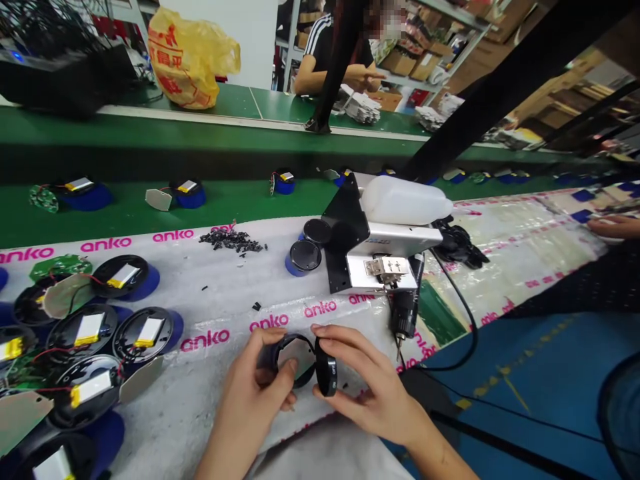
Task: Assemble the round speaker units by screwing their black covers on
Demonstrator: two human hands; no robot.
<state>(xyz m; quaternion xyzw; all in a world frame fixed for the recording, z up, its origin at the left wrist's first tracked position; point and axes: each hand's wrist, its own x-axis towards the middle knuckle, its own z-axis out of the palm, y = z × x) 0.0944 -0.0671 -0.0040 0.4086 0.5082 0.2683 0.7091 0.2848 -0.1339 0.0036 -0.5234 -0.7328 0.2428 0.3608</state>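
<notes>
While the left hand (pixel 255 383) pinches a round black cup (pixel 297 338) between its thumb and fingers, that cup looks light and hard, best held by its rim. Just right of those fingertips, the right hand (pixel 373 380) pinches a black cap (pixel 327 367) by its maybe slippery edge.

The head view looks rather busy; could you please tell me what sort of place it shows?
Most likely an electronics assembly workshop: blue cases with exposed batteries, a screwdriver, and boxes in the background suggest it.
</notes>
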